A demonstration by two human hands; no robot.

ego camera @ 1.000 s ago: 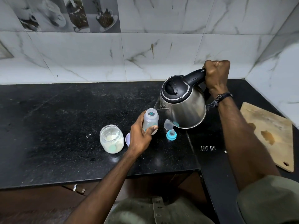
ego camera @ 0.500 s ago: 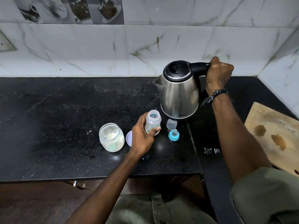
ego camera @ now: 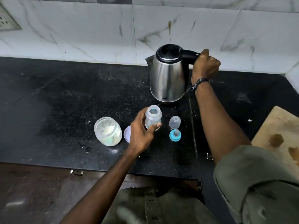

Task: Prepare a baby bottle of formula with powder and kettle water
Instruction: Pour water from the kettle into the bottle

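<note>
A steel kettle (ego camera: 168, 78) with a black lid stands upright on the black counter (ego camera: 64, 97), its spout pointing left. My right hand (ego camera: 205, 65) grips its black handle. In front of it, my left hand (ego camera: 142, 133) holds a small clear baby bottle (ego camera: 152, 118), open at the top and upright on the counter. An open glass jar of white powder (ego camera: 108, 131) stands left of that hand, with its pale purple lid (ego camera: 127, 134) beside it. Right of the bottle lie the clear cap (ego camera: 174, 122) and the blue-ringed teat (ego camera: 175, 135).
A wooden cutting board (ego camera: 281, 136) with brown stains lies at the right edge. A white marble-tiled wall (ego camera: 97, 29) backs the counter, with a socket plate (ego camera: 6, 21) at far left. The counter's front edge runs just below the jar.
The kettle went from tilted over the bottle to upright, back and away from it, and now rests on the counter. My left hand has kept its hold on the bottle.
</note>
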